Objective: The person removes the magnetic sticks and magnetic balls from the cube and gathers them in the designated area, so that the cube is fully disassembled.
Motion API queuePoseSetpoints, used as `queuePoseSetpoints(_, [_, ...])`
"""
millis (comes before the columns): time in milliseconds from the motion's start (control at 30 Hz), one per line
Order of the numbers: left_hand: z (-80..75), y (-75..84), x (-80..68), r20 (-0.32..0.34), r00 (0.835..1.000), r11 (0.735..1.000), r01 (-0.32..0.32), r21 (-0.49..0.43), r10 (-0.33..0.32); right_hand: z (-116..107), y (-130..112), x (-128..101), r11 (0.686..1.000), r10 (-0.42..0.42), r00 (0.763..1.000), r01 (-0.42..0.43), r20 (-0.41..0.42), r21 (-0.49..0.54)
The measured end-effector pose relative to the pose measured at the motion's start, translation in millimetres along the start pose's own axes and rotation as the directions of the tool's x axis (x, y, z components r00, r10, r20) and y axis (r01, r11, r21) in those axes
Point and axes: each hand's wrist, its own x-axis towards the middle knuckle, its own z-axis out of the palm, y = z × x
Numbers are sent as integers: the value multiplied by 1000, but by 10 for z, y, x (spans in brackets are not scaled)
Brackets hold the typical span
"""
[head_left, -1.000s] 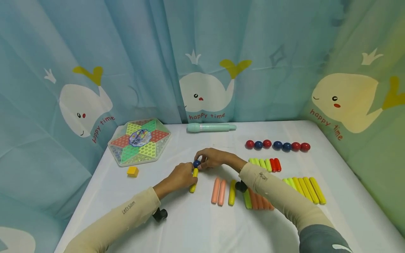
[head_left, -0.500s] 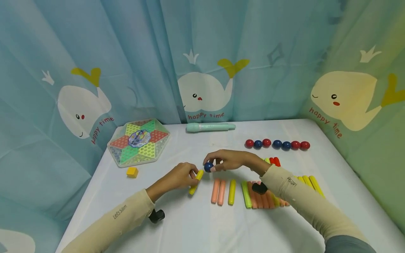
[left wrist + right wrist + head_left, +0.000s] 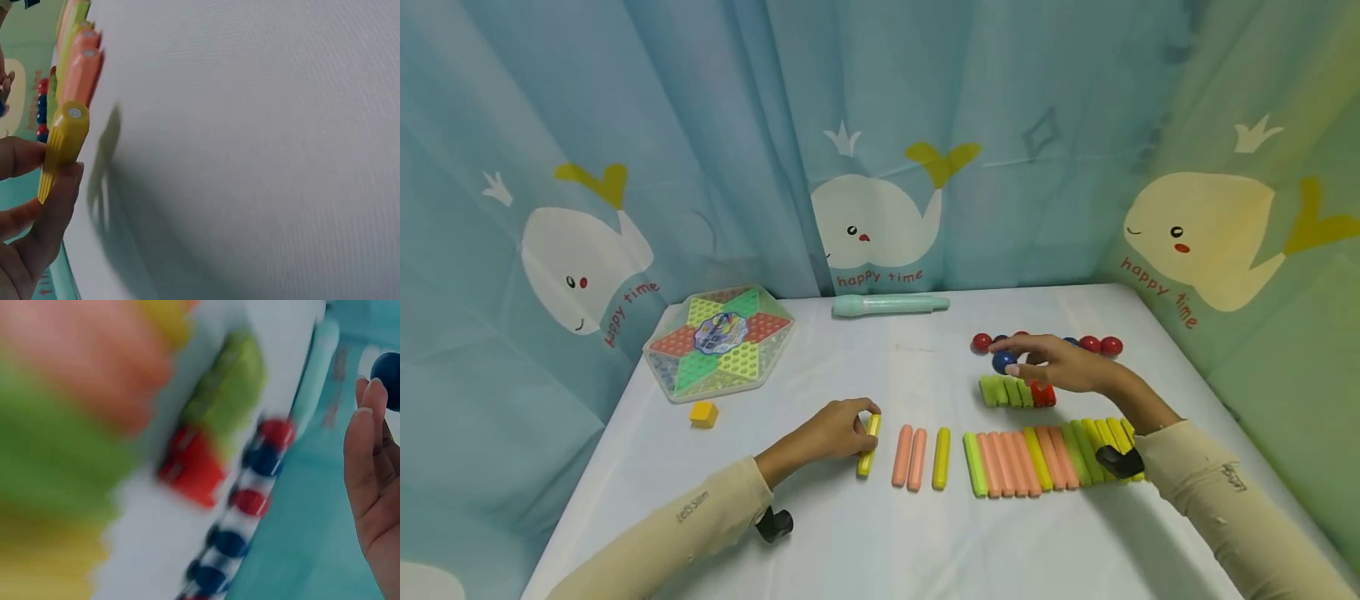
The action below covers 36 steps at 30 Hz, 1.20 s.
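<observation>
My left hand (image 3: 842, 429) pinches a yellow stick (image 3: 868, 445) lying on the white table (image 3: 850, 533), left of two orange sticks (image 3: 908, 456) and another yellow one (image 3: 941, 457). In the left wrist view the same yellow stick (image 3: 62, 147) sits between thumb and fingers. My right hand (image 3: 1048, 362) holds a blue ball (image 3: 1002, 362) in its fingertips, above a short row of green and red sticks (image 3: 1017, 392) and just in front of the row of red and blue balls (image 3: 1097, 343). The right wrist view is blurred but shows the blue ball (image 3: 389, 372) at my fingertips.
A long row of green, orange and yellow sticks (image 3: 1037, 460) lies at the front right. A hexagonal checkers board (image 3: 718, 340) and a small yellow cube (image 3: 703, 413) are at the left, a mint pen-like tube (image 3: 889, 305) at the back. Curtains enclose the table.
My right hand pulled the blue ball off the yellow stick's end and carried it right, to the ball row. The left hand stayed on the stick, laying it straighter.
</observation>
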Motion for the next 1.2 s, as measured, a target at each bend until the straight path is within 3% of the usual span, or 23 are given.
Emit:
queuePoseSetpoints(167, [121,37,74,28,1000,1000,-6,7,6,-221,341,-425,997,66,986,-69,-153,-15])
queuePoseSetpoints(300, [199,107,134,27,1000,1000,9,21,-9,-419,648,-742,990,103,948,-128,-303,-65])
queuePoseSetpoints(400, [233,167,168,30,998,999,48,11,-49,-571,867,-918,980,148,921,-185,-361,-72])
queuePoseSetpoints(667, [333,330,268,84,992,992,101,-74,-95,-857,1237,-1163,926,333,871,-374,-362,-48])
queuePoseSetpoints(867, [405,372,308,137,985,969,133,-210,-105,-952,1383,-1215,898,391,856,-436,-338,-66])
queuePoseSetpoints(1033, [350,329,189,105,988,974,127,-186,-109,-982,1463,-1142,886,415,847,-459,-334,-65])
queuePoseSetpoints(1200, [109,152,-37,5,999,985,37,-168,-37,-1006,1585,-1049,873,439,840,-483,-320,-71])
